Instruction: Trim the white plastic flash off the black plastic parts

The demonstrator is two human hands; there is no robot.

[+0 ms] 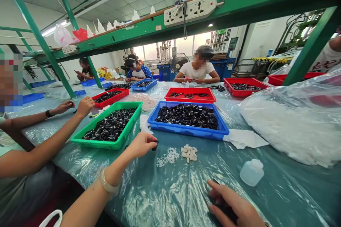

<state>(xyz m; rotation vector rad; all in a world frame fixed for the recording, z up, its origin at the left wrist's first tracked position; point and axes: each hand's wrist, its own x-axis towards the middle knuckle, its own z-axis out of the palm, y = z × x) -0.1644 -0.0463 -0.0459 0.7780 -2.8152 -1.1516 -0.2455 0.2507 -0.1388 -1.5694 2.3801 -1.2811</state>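
My left hand [142,144] is closed in a pinch on a small dark piece [154,145] between thumb and fingertips, just in front of the blue tray [186,132]. The tray is heaped with glossy black parts [188,115]. To the right of that hand lie a small pile of thin white bits [168,156] and a pile of cream-coloured pieces [189,153]. At the lower right, my right hand [234,204] is low over the plastic sheet, fingers apart. A dark sliver [216,181] shows beside its index finger; the space under its palm is in shadow.
A green tray [106,144] of black parts stands left, a red tray [190,100] behind. A squat translucent bottle [252,172] is at right, near white paper [245,138] and a large clear bag [290,127]. A co-worker's arms [55,131] reach in from the left; a green shelf beam [149,25] crosses above.
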